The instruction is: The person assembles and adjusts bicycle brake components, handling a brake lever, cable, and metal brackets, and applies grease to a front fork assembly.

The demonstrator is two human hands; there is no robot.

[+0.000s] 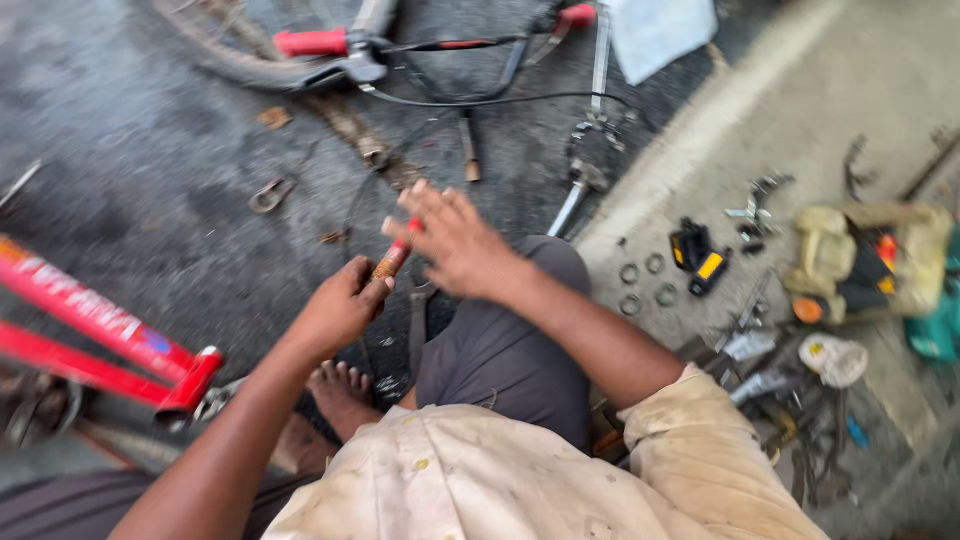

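My left hand (340, 305) is closed around the lower end of a short brown rod-like tool with a red tip (395, 255). Just above my bent knee, my right hand (450, 240) hovers at the red tip with its fingers spread, touching or nearly touching it. The picture is blurred by motion, so the exact contact is unclear. A red bicycle frame (100, 335) lies at my left, its end close to my left forearm.
Handlebars with red grips (330, 45) and cables lie ahead on the dark ground. A metal fork part (585, 170) rests near the kerb. At right lie metal rings (645, 280), a black and yellow object (700, 260), several tools and a dirty bag (870, 260).
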